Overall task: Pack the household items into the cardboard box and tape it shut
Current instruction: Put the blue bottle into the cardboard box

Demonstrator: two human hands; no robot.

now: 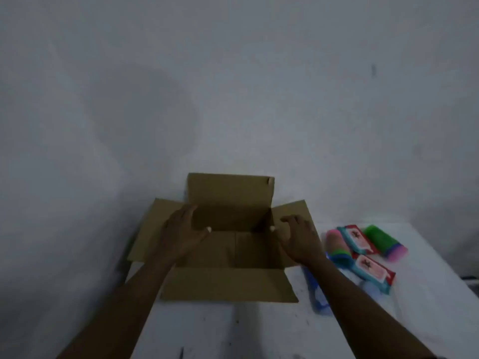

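Observation:
An open cardboard box (228,283) stands on the white table, all four flaps spread, nothing visible inside. My left hand (181,234) rests on the box's left rim and flap, fingers spread. Over the right rim and flap lies my right hand (298,237), also spread and empty. To the right of the box lie two red-and-teal wipe packs (373,274) (359,238), a pink-and-green roll (337,246), a green roll with a pink end (385,242), and a blue item (317,294) partly hidden under my right forearm.
The white table (233,330) runs toward me and to the right, its right edge near the frame's side. A plain grey-white wall (233,99) rises directly behind the box. The scene is dim.

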